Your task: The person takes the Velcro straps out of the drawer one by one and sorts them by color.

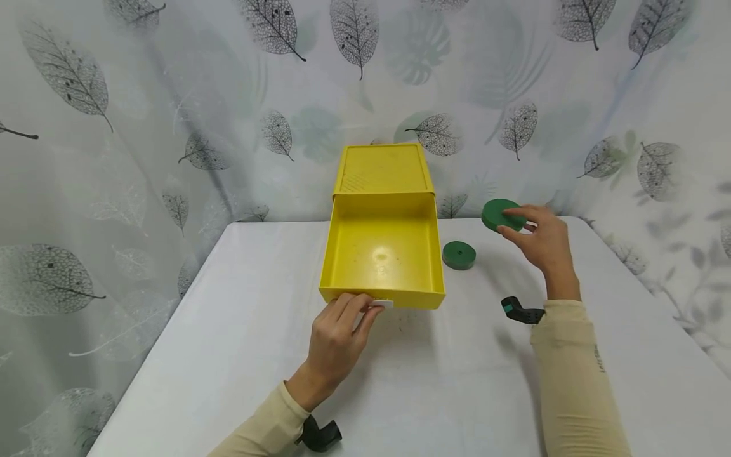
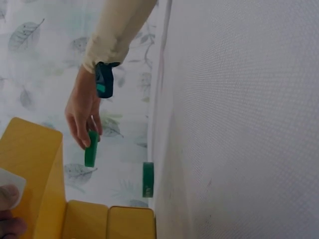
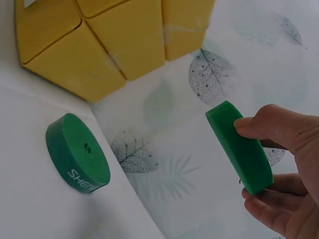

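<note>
A yellow drawer (image 1: 371, 244) is pulled out of a yellow drawer cabinet (image 1: 385, 168), and its inside shows bare but for small specks. My left hand (image 1: 337, 336) pinches the white handle (image 1: 384, 304) on the drawer's front, the thumb on it in the left wrist view. To the right of the drawer, my right hand (image 1: 542, 241) holds a green tape roll (image 3: 241, 149) between thumb and fingers, raised above the table. A second green tape roll (image 1: 459, 255) lies flat beside the drawer, its small centre hole and white lettering visible in the right wrist view.
The white table (image 1: 257, 304) carries the cabinet near its back edge. Behind it hangs a leaf-patterned curtain (image 1: 217, 95), which also runs along both sides. A black wrist camera (image 1: 320, 437) sits on the left wrist, another black device (image 1: 520, 311) on the right.
</note>
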Demonstrator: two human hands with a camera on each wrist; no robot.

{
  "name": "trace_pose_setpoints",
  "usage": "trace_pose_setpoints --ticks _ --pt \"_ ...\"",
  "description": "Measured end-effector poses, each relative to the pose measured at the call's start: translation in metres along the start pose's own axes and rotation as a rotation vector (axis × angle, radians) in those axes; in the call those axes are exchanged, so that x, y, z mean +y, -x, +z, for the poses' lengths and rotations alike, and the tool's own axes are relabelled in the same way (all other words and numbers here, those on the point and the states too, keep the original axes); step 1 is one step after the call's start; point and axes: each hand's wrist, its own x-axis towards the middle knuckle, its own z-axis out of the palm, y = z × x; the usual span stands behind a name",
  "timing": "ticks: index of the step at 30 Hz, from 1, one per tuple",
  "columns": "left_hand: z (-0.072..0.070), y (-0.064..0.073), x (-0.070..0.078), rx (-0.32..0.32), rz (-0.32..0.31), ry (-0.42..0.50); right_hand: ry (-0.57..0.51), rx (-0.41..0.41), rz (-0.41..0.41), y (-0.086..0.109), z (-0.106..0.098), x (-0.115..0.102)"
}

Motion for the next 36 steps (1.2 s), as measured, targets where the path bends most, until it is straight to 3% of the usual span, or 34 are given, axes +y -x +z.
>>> trace_pose_setpoints --ticks 12,21,36 --pt "-0.001 -0.001 -0.001 0.001 -0.004 -0.001 0.04 -0.017 0.059 0.001 0.011 0.023" --pt "-0.002 -0.001 -0.001 0.001 -0.011 -0.004 0.085 -0.089 0.176 0.0 0.021 0.038" --pt "-0.002 0.001 -0.001 -0.014 -0.026 0.006 0.124 -0.18 0.209 0.007 0.032 0.06"
